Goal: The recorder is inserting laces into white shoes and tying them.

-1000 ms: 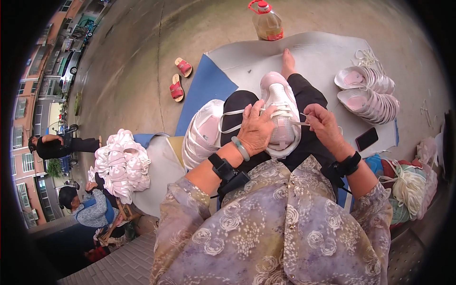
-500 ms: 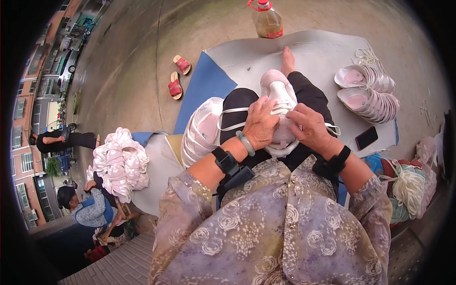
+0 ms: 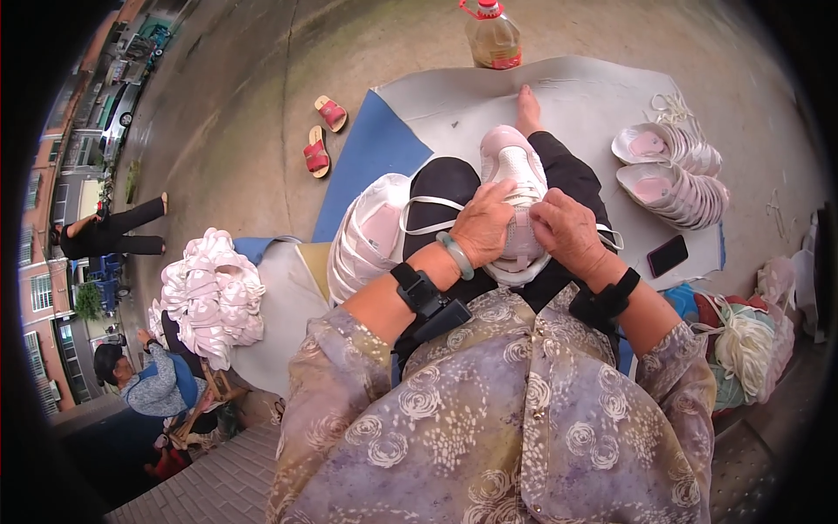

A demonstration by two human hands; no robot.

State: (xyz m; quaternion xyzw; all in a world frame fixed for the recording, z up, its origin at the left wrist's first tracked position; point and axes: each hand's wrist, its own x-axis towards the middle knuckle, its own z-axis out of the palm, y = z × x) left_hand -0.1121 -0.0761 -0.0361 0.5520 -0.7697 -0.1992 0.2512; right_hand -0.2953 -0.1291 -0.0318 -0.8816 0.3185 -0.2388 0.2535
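Note:
A pale pink and white sneaker [image 3: 508, 148] rests between my black-trousered legs, its toe pointing away from me. White shoelace [image 3: 428, 203] loops out past my left hand, and another loop shows beyond my right wrist. My left hand [image 3: 480, 225] is closed at the left edge of the lacing, with lace running under it. Opposite, my right hand [image 3: 567, 229] pinches at the right side near the tongue; its fingertips partly cover what they grip. Left of my leg, a row of nested pink and white shoe uppers [image 3: 371, 236] lies on its side.
Two rows of nested uppers [image 3: 672, 188] and a phone [image 3: 668, 256] lie right on the grey sheet [image 3: 594, 96]. Laces in a bundle [image 3: 746, 341] sit lower right. A bottle [image 3: 495, 39], red sandals [image 3: 317, 151], piled shoes [image 3: 214, 293] and two people surround the sheet.
Both hands stay at the sneaker's lacing, with small finger shifts. The person standing at far left has turned and spread their legs. The whole view has shifted slightly.

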